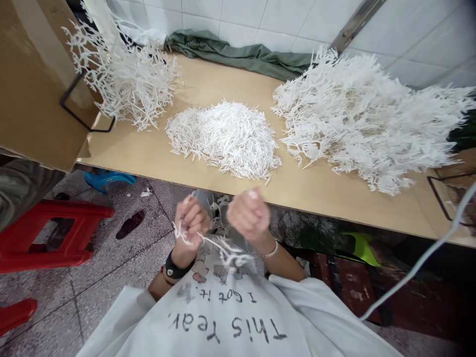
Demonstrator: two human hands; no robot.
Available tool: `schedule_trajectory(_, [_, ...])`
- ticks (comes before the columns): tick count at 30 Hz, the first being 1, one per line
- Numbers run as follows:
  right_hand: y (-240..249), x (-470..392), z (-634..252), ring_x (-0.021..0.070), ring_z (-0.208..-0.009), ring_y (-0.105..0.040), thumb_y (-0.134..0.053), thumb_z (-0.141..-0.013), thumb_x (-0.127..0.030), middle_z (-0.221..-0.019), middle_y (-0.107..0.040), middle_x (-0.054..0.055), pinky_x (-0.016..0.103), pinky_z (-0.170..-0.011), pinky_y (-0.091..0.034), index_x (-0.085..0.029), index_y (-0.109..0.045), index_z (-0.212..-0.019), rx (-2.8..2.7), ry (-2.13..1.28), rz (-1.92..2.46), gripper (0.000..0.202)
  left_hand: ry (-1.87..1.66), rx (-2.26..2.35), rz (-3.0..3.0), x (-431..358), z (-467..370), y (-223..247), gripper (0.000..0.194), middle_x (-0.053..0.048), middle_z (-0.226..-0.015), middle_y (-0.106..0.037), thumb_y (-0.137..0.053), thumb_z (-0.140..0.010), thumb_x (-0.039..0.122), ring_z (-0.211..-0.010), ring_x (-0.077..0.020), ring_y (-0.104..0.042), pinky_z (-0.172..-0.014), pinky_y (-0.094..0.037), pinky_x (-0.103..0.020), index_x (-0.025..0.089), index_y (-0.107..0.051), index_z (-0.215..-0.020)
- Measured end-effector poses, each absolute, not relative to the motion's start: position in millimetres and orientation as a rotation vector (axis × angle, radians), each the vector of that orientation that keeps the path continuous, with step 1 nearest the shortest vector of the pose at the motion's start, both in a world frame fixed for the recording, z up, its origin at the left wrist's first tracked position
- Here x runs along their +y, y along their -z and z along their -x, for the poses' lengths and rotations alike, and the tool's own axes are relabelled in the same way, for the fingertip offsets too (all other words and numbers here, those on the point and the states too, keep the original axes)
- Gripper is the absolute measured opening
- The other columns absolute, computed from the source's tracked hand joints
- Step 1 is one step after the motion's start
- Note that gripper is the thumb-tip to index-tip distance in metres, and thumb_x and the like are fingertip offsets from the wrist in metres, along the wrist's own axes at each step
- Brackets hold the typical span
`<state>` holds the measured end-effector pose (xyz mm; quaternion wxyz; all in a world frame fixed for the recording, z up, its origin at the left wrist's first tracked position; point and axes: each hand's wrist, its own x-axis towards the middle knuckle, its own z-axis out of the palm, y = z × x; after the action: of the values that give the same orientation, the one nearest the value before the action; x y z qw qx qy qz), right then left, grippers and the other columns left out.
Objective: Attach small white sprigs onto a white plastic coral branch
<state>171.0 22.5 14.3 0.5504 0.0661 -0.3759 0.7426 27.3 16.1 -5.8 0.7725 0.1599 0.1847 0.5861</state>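
Observation:
Above my lap, my left hand (192, 218) is closed around a thin white branching plastic sprig (232, 255), whose forked end hangs out to the right across my shirt. Another white tip sticks out on the hand's left side. Beside it my right hand (248, 214) is a closed, blurred fist near the table's front edge; whatever its fingers hold is hidden. In front of both hands lies a heap of small white plastic pieces (238, 141). A big pile of white branching sprigs (364, 119) spreads at the right, and a smaller tangled pile (134, 84) is at the left.
The tan tabletop (148, 153) runs along a white tiled wall (241, 20). A green cloth (238, 54) lies along its back. A cardboard box (33, 79) stands left, with a red stool (55, 233) below. A pale cable (420, 267) crosses at the right.

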Motion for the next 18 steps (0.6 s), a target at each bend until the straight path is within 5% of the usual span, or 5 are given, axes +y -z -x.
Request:
schedule_trajectory(3, [-37.1,30.3,-195.2,0.0058,-0.027,-0.011,-0.024,-0.099,-0.039,-0.036,-0.014,-0.008,0.019,-0.032,-0.019,-0.019,-0.028,-0.056,-1.019,-1.247,0.052,0.048,-1.348,0.353,-0.231,19.6,-17.3,4.2,0.047,0.009,-0.044,-0.007,-0.051,-0.088,0.026,-0.037,-0.0039,0.005,-0.027,-0.008,-0.007,0.017,-0.017,-0.058])
schedule_trajectory(5, [-55.1,41.8,-213.6,0.0086,-0.034,-0.023,-0.032,-0.097,-0.04,-0.042,-0.025,-0.005,0.022,-0.038,-0.025,-0.021,-0.034,-0.058,-1.234,-0.955,0.451,0.043,-1.23,0.309,-0.238,18.2,-14.3,-0.4,0.042,0.007,-0.045,-0.012,-0.043,-0.092,0.026,-0.038,-0.0055,-0.004,-0.029,-0.014,-0.009,0.018,-0.02,-0.057])
schedule_trajectory(11, [-75.0,119.1,-256.3,0.0207,-0.081,-0.049,-0.031,-0.095,-0.043,-0.079,-0.051,0.008,0.04,-0.08,-0.039,-0.019,-0.05,-0.078,-1.767,0.066,1.486,0.035,-1.208,0.24,-0.173,14.6,-23.9,-11.6,0.036,0.004,-0.055,-0.025,-0.032,-0.096,0.024,-0.045,-0.0069,-0.03,-0.042,-0.033,-0.014,0.016,-0.036,-0.062])
schedule_trajectory(14, [-63.1,145.8,-265.1,0.0304,-0.107,-0.044,-0.041,-0.091,-0.037,-0.107,-0.053,0.016,0.049,-0.091,-0.034,-0.013,-0.057,-0.099,-1.946,0.258,1.813,0.03,-1.259,0.243,-0.168,16.6,-28.6,-10.2,0.034,0.002,-0.061,-0.035,-0.035,-0.096,0.028,-0.054,-0.008,-0.041,-0.053,-0.041,-0.018,0.015,-0.042,-0.065])
schedule_trajectory(18, [-47.0,139.0,-259.4,0.0273,-0.111,-0.044,-0.036,-0.093,-0.031,-0.123,-0.05,0.014,0.047,-0.094,-0.034,-0.016,-0.06,-0.111,-1.886,0.219,1.679,0.032,-1.277,0.253,-0.196,19.5,-30.6,-6.0,0.033,-0.001,-0.077,-0.051,-0.038,-0.095,0.033,-0.069,-0.0103,-0.051,-0.067,-0.048,-0.025,0.017,-0.05,-0.069])
